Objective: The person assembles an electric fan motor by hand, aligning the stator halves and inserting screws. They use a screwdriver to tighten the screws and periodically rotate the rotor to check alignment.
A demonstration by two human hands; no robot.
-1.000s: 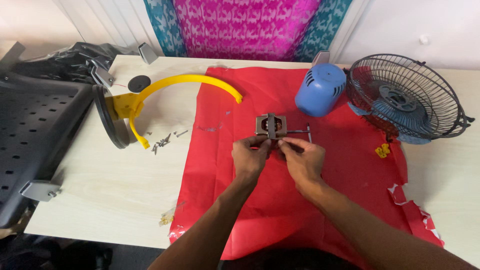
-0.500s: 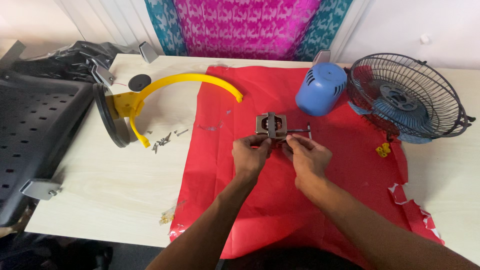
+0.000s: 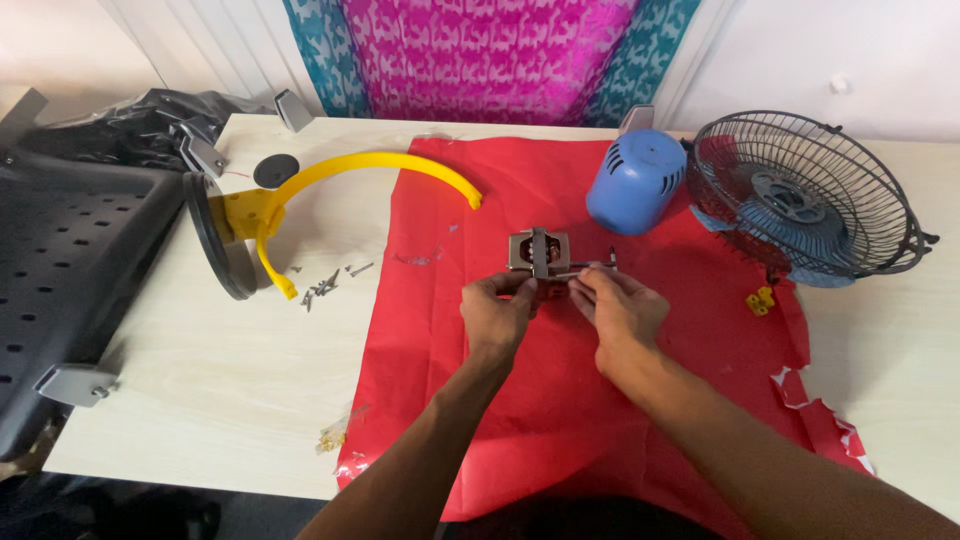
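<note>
A small square metal fan motor [image 3: 538, 251] with a thin shaft sticking out to the right sits on a red sheet [image 3: 480, 400] spread over the table. My left hand [image 3: 497, 315] pinches the motor's lower front edge. My right hand [image 3: 618, 310] has its fingertips closed on the shaft and a small dark part at its end. The motor's underside is hidden by my fingers.
A blue motor cover [image 3: 637, 181] and a black wire fan guard with blue blades [image 3: 800, 197] lie at the right. A yellow curved fan bracket on a black base [image 3: 262, 215], loose screws [image 3: 322, 287], two yellow clips [image 3: 759, 301] and a black perforated panel [image 3: 55, 290] are nearby.
My right hand has shifted slightly right along the shaft. The motor and my left hand stay in about the same place.
</note>
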